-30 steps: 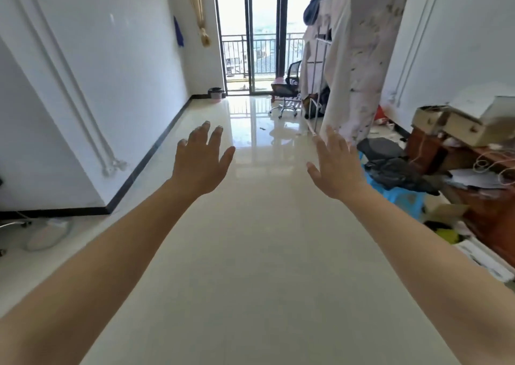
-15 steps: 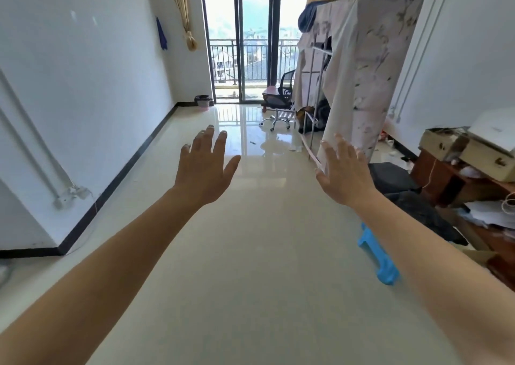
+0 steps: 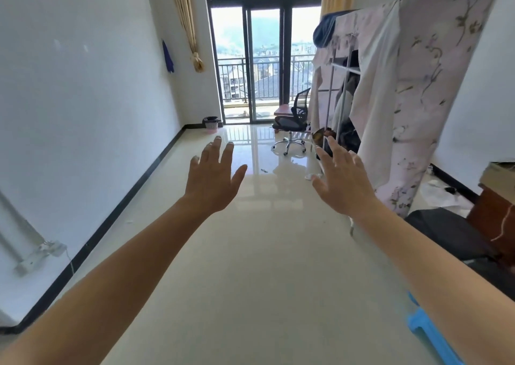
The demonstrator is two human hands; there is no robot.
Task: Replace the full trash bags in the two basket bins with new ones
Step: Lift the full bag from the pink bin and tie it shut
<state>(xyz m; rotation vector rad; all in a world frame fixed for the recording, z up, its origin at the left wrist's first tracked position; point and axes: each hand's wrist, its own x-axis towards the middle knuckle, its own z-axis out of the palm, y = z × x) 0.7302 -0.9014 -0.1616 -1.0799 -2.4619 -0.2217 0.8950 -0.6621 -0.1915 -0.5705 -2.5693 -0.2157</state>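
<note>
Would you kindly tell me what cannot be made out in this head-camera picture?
Pink basket bin, head view: too far away and too small to judge how full it is.
Second bin: nowhere in the head view.
Wardrobe, head view: its lower opening is partly hidden by the right hand and the hanging cover.
Blue stool, head view: cut off by the bottom edge.

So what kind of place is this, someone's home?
Most likely a lived-in apartment room: a fabric wardrobe on the right, an office chair by the glass balcony doors, and a small basket bin in the far corner.
</note>
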